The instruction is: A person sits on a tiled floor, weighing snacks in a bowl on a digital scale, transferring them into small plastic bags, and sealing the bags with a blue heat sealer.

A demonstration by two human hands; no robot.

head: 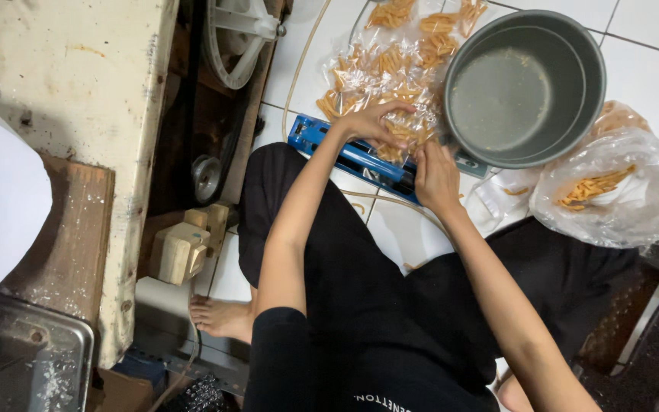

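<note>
The person sits low over a white tiled floor [413,229], black-clad legs spread, both bare forearms reaching forward to a clear plastic bag of orange stick-shaped snacks [390,72] that lies across a long blue bar-shaped sealing device [345,152]. The left hand [373,122] rests palm down on the near end of the bag, fingers spread and curled loosely over the plastic, pressing it against the blue device rather than closing round it. The right hand [435,177] sits just beside it, nearer the body, its fingers bent at the bag's edge where it meets the device; its grip looks like a pinch on the plastic, though the fingertips are hidden and that cannot be told for sure. The blue device's long axis runs slantwise from upper left to lower right, and the bag stretches away from it, toward the top of the view, its open end at the device. A round grey metal pot [524,88], empty, stands on the floor touching the right side of the bag. To the right lies a second crumpled clear plastic bag with a few orange sticks [612,187]. At the left stands a worn cream-painted wooden machine frame [85,99] with a white wheel [234,38] and a pale wooden block [181,252] below.
</note>
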